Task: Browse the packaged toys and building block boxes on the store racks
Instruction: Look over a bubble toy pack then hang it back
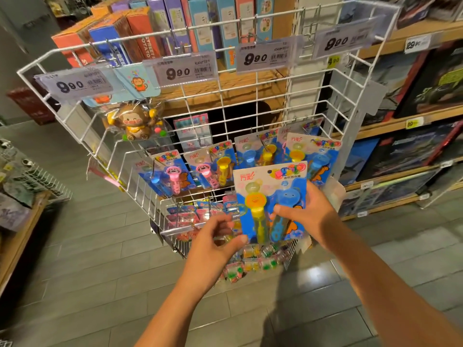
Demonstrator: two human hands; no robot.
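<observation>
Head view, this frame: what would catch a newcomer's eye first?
The blue toy card at centre, gripped by the right hand in front of the white wire rack, with the left hand at its lower corner. Next, the bold 9.90 price tags along the rack's top rail, and the brown monkey toy hanging at the upper left.

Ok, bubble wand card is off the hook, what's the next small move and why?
Probably close the left hand on the card's lower left corner. The right hand alone holds the bubble wand card, thumb across the blue wand, while the left sits curled at its edge; a second grip steadies it for a look.
</observation>
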